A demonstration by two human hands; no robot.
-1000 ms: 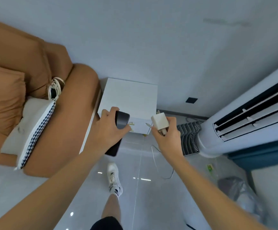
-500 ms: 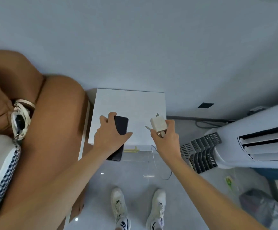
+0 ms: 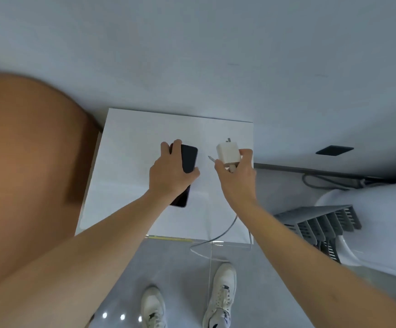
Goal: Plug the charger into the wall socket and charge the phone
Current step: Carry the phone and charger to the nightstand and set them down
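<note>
The right hand pinches the white charger, prongs toward twelve o'clock, its cable trailing to six; the left hand wraps the phone over the white table. Judged still carrying: next, carry the prongs to the dark wall socket at three o'clock.

Place: a home living room.
Seating: a tan upholstered sofa arm stood against the pale wall.
Furniture: a small white side table sat beside it.
Appliance: a white floor-standing air conditioner stood nearby.
Floor: glossy grey tile.
</note>
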